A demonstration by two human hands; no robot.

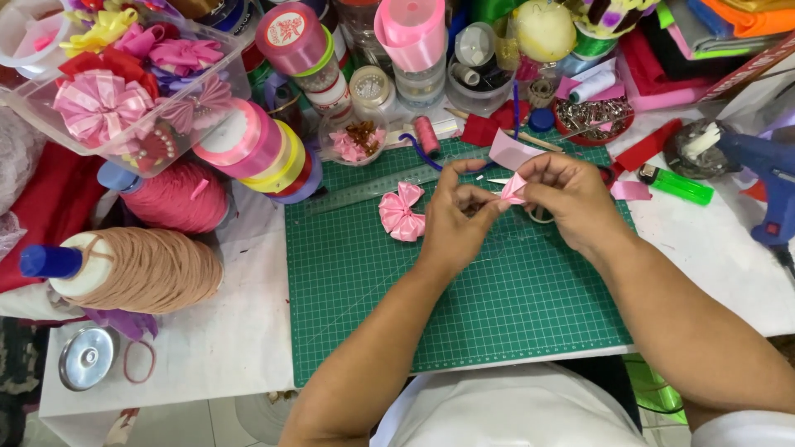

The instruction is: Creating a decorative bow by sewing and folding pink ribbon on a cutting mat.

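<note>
Starting at the far left of the frame, I see a clear plastic tub (33,108) in the upper left corner, packed with finished ribbon bows in pink, red and yellow. Below it lie two big thread cones on their sides, a pink one (175,199) and a tan one (145,269) with a blue core end. In the lower left corner sits a round metal lid (87,358). Just right of the tub, a stack of ribbon spools (257,149) in pink, yellow and red leans toward the mat.

The green cutting mat (464,306) fills the centre of the frame. On its upper left part rests a finished pink satin bow (402,213), just beside my left hand but apart from it.

My left hand (455,219) sits above the mat's upper middle, its fingers curled in narrow and pinching the small folded pink ribbon piece (513,188). My right hand (571,199) meets it from the right, thumb and fingertips also closed tight on the same piece, so the ribbon is held between both hands, lifted off the mat. A loose pink strip (512,151) lies just behind it.

Further right, a green lighter (675,184) lies on the white table (215,339), and a blue glue gun (770,178) stands at the right edge of the frame.
</note>
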